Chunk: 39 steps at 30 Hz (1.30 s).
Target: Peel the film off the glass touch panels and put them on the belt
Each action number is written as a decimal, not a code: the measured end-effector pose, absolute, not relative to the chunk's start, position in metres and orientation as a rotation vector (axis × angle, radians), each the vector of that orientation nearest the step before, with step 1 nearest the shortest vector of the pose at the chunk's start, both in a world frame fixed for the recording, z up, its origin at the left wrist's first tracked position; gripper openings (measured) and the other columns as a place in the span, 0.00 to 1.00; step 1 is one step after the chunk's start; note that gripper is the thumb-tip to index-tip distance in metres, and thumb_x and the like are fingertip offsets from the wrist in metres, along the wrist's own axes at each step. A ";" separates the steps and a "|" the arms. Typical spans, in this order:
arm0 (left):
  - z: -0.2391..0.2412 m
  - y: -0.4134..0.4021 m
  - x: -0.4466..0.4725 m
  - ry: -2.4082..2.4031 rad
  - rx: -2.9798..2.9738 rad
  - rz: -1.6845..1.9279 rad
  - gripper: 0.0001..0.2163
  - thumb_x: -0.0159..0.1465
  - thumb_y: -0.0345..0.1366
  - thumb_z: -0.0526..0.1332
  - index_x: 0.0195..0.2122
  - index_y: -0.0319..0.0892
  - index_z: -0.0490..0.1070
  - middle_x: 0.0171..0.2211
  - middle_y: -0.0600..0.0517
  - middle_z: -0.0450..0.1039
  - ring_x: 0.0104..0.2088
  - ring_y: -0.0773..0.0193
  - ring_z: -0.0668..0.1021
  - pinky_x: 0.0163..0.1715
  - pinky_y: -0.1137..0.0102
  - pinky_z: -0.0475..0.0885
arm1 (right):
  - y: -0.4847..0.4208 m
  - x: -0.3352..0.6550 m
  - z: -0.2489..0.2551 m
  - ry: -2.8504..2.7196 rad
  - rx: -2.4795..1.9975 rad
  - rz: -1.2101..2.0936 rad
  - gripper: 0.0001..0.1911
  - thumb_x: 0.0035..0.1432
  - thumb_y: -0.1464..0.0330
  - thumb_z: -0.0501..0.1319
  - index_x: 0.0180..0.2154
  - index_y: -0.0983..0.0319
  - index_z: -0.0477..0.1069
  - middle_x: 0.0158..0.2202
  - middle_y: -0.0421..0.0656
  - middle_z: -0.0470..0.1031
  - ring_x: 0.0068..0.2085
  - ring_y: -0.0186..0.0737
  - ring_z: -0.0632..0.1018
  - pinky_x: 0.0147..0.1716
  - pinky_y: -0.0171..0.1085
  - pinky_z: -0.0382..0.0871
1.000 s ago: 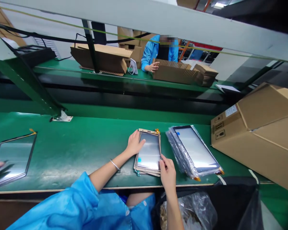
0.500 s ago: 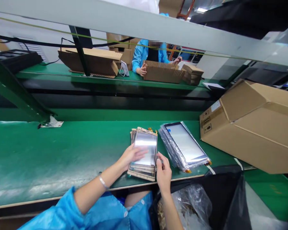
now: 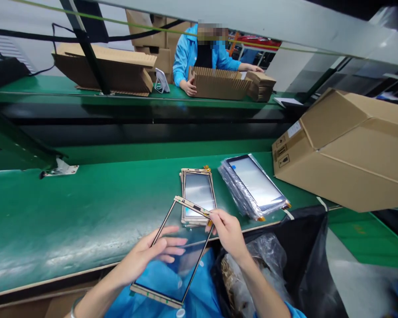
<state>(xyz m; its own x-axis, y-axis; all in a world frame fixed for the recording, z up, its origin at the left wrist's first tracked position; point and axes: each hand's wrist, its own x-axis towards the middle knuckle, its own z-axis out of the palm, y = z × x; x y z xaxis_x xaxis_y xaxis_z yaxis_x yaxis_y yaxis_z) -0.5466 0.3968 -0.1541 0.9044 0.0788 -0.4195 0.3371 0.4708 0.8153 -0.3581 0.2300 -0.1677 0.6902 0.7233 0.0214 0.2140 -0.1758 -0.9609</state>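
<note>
A thin glass touch panel (image 3: 179, 254) with a gold rim is held up over the table's front edge. My left hand (image 3: 146, 256) lies under its left side with fingers spread along the glass. My right hand (image 3: 227, 232) pinches its top right corner. Just beyond, a stack of the same gold-rimmed panels (image 3: 198, 194) lies on the green table (image 3: 86, 212). To its right sits a pile of dark-rimmed panels in clear bags (image 3: 254, 185).
A large cardboard box (image 3: 345, 145) stands at the right. A black bag with clear plastic scraps (image 3: 278, 274) hangs below the table edge. Across the conveyor a person in a blue coat (image 3: 205, 57) handles corrugated cardboard dividers (image 3: 220, 84); more cardboard (image 3: 109, 70) lies at left.
Both hands were on the stack of panels; they have lifted the top panel off it and brought it towards me. The camera has tilted and shifted right.
</note>
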 end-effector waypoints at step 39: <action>-0.147 0.443 -0.528 0.381 1.188 -0.461 0.23 0.62 0.50 0.59 0.53 0.40 0.65 0.52 0.38 0.74 0.47 0.52 0.79 0.41 0.64 0.73 | 0.151 -0.358 -0.103 -0.951 -1.464 0.761 0.08 0.69 0.67 0.48 0.33 0.56 0.57 0.21 0.35 0.70 0.19 0.32 0.70 0.20 0.31 0.65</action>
